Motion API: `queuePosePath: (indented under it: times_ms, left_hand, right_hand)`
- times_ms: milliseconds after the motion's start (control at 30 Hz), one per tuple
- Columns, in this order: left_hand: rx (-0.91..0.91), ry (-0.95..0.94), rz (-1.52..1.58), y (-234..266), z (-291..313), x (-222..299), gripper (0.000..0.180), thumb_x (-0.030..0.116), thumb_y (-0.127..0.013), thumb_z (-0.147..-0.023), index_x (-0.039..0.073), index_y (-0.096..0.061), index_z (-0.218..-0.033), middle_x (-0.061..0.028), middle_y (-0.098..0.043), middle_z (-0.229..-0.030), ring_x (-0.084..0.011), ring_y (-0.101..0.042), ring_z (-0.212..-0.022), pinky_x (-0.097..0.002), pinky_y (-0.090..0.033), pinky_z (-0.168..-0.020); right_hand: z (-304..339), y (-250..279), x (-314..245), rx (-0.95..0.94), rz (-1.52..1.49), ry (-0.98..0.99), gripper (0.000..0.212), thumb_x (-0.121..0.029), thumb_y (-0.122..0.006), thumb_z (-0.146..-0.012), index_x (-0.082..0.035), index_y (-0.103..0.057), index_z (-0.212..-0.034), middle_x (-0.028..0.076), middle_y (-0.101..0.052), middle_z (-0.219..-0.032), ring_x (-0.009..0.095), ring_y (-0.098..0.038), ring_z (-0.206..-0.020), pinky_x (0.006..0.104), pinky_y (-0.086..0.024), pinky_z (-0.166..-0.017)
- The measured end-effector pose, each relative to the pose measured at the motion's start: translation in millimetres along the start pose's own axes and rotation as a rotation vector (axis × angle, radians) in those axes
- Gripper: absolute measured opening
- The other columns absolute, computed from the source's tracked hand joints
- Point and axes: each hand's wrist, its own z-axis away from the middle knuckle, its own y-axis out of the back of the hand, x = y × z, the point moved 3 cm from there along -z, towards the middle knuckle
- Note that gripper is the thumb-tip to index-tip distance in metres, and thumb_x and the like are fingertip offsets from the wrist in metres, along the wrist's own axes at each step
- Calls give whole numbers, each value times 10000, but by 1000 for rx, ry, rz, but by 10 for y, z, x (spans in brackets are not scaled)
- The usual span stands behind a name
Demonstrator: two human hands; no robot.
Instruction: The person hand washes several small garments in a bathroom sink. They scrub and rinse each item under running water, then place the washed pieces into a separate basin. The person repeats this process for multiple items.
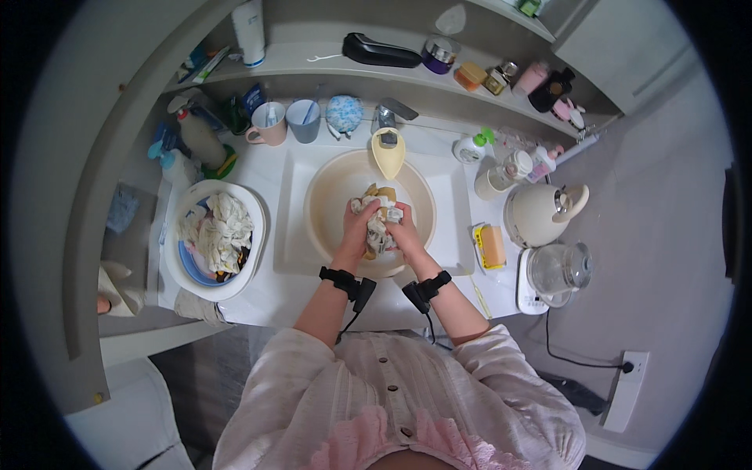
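A bunched white and tan patterned cloth (381, 223) is gathered between my two hands, over a cream-coloured basin (424, 205) that stands in the white sink. My left hand (357, 225) closes on the cloth from the left side. On the right side, my right hand (403, 233) grips the same bundle, its fingers partly hidden by the fabric. Just beyond the bundle, a pale yellow spout extender (388, 160) hangs from the faucet (385, 117) over the basin. Black bands with small cabled boxes circle both wrists.
At left, a white tub (256, 205) holds crumpled clothes. A soap bar (493, 246) on yellow packaging, a cream kettle (536, 215) and a glass pot (553, 270) stand at right. Cups (303, 122), a bath puff (345, 114) and bottles line the back, below a shelf (313, 56).
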Motion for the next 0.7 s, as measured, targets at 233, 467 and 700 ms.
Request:
queuePosePath:
  times_ms: [233, 467, 700]
  left_hand:
    - [149, -592, -718, -115, 66, -8, 233, 158, -712, -898, 47, -510, -937, -52, -564, -939, -139, -540, -798, -296, -466, -706]
    - [222, -329, -258, -175, 188, -210, 202, 138, -675, -927, 39, -499, -928, -82, -583, -951, -197, -595, -812, -332, -507, -723]
    - [101, 136, 390, 33, 33, -387, 279, 282, -531, -994, 98, -526, -1204, -107, -621, -1157, -272, -635, -1040, -428, -535, -905]
  right_hand:
    - [300, -59, 6, -413, -914, -247, 656, -606, -589, -901, -225, -481, -1424, 50, -516, -1413, 317, -578, -1174, 574, -439, -996]
    - [-238, -208, 353, -83, -982, 7, 468, -396, -651, -925, -73, -574, -1254, 75, -616, -1224, 248, -625, -1069, 359, -519, -898]
    - [-156, -184, 262, 469, -19, 415, 344, -261, -681, -829, -73, -605, -1108, 163, -604, -1087, 323, -633, -955, 401, -530, -796]
